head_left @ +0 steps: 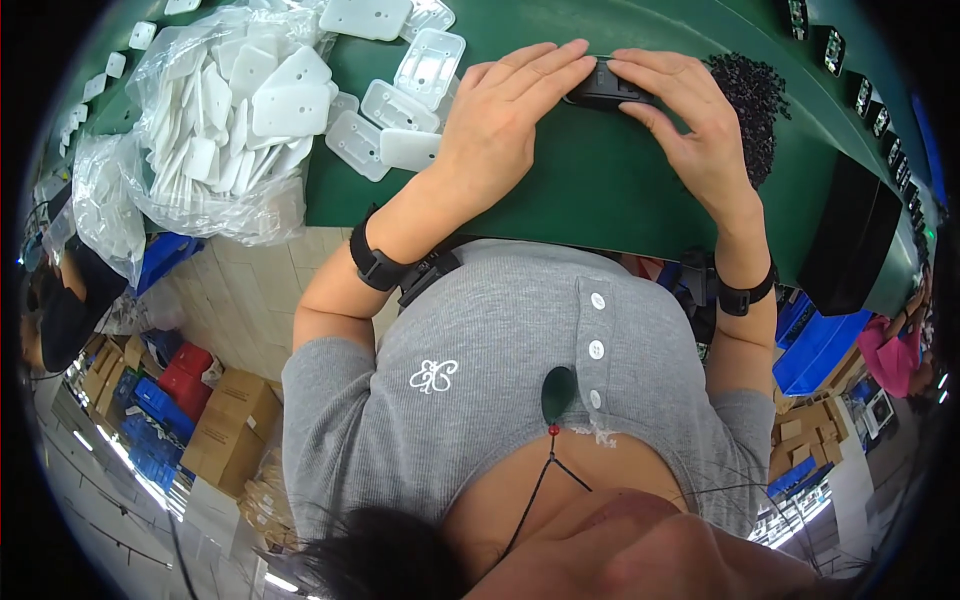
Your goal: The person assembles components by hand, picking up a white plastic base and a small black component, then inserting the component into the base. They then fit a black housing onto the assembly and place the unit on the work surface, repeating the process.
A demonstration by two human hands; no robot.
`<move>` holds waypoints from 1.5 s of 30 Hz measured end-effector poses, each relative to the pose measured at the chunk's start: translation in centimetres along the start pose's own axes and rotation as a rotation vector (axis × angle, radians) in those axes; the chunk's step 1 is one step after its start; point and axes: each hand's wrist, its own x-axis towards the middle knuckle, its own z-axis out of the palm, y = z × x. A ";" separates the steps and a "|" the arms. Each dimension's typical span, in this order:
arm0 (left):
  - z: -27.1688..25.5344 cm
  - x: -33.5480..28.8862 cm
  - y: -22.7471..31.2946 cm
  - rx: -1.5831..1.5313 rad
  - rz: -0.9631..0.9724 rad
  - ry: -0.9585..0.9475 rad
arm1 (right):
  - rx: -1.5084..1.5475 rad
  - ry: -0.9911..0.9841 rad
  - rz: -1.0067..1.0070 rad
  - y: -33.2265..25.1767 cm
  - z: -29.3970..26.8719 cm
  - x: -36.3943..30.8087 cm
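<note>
A workshop is surrounding a green bench [600, 190], whose edges are bending toward the rim of the view, and a brown carton [230, 420] is standing on the floor at the left. On the bench's left, a clear plastic bag [245, 215] is lying open around a heap of white plates [290, 105]; just right of it, white trays [430, 68] are lying loose, some overlapping. Next, the left hand [500, 120] is reaching up and rightward, its fingers extending together and their tips touching the upper left end of a black casing [605, 88]. The casing is lying between the two hands, its long axis running roughly left to right. The right hand [690, 110] is gripping its right part, fingers bending over the far edge and thumb pressing near the closer edge; both hands are touching it, so neither is clearly nearer. Right of that hand, small black pieces [750, 100] are forming a pile, and circuit boards [833, 50] are lining the bench's far right. The left thumb is hiding behind its hand, fingers are covering the casing's ends, its underside is staying out of sight, and the pile's separate pieces are blurring together
</note>
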 end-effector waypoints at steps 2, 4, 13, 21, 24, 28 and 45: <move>0.2 -0.2 -0.3 0.050 0.016 -0.022 | 0.002 -0.012 0.004 0.1 0.2 0.1; 0.1 -0.2 -0.4 0.044 0.006 -0.037 | -0.053 -0.009 -0.035 0.2 0.5 0.2; -0.2 -0.3 -0.2 0.261 0.104 -0.114 | -0.240 0.033 -0.138 0.7 1.7 -0.5; 1.4 1.8 -0.7 0.126 0.134 0.116 | 0.387 -0.024 0.307 1.4 -0.2 1.6; 0.4 2.1 0.2 -0.346 -0.231 0.018 | 0.843 -0.003 0.491 1.3 0.1 1.8; -1.1 2.6 0.6 -0.897 -0.654 -0.133 | 0.963 0.057 0.464 -0.1 0.6 1.8; -6.9 0.8 -5.3 0.684 -0.359 0.168 | 0.334 -0.045 0.509 16.0 -5.7 16.0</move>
